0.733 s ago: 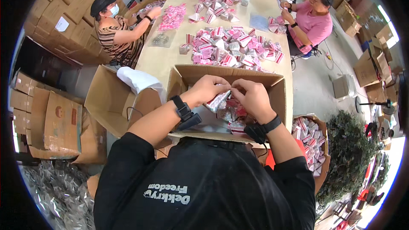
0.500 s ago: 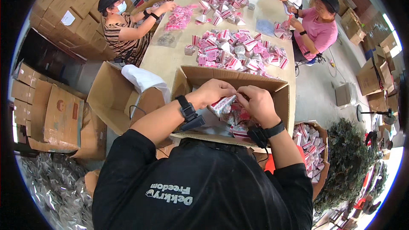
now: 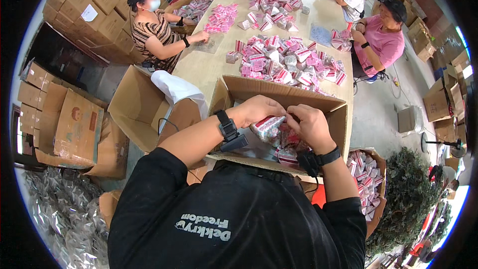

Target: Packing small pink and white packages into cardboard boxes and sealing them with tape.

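Observation:
Both my hands work above an open cardboard box in front of my body. My left hand has its fingers pinched together at the top edge of a small clear packet with a red-and-white label. Close beside it, my right hand pinches at the same upper edge, fingertips nearly touching the left ones. What exactly lies between the fingertips is too small to see. Below the hands, more packets of this kind rest inside the box.
Beyond the box, a heap of pyramid-shaped packets covers part of the table. An open carton with white sheeting stands left; a carton of packets stands right. Co-workers sit along both table sides. Silvery bags lie lower left.
The whole view has shifted slightly right. My hands keep their pinch at the packet. The co-worker at the left has lowered both hands and moved them apart, one toward the table.

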The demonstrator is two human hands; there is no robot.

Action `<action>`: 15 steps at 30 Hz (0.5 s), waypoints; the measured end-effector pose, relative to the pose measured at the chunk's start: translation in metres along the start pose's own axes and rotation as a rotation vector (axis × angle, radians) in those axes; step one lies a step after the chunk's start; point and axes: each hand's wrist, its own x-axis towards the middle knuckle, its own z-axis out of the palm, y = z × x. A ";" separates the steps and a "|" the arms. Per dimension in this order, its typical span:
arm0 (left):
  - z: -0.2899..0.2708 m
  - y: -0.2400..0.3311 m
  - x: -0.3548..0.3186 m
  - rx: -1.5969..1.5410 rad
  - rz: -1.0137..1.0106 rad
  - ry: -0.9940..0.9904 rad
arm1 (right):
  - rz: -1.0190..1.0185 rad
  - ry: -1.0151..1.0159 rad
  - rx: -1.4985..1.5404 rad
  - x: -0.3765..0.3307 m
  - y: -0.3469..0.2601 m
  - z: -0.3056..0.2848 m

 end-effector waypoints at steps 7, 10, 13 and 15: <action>0.003 0.003 -0.003 -0.029 0.048 -0.035 | -0.002 0.010 0.052 0.000 0.005 -0.001; -0.003 0.005 0.001 -0.042 0.062 -0.002 | 0.055 0.053 0.112 0.003 0.002 -0.004; -0.006 0.013 -0.004 -0.109 0.079 0.093 | 0.126 0.054 0.159 0.001 0.002 -0.009; -0.009 0.015 -0.005 -0.207 0.126 0.157 | 0.132 0.068 0.192 -0.001 -0.001 -0.012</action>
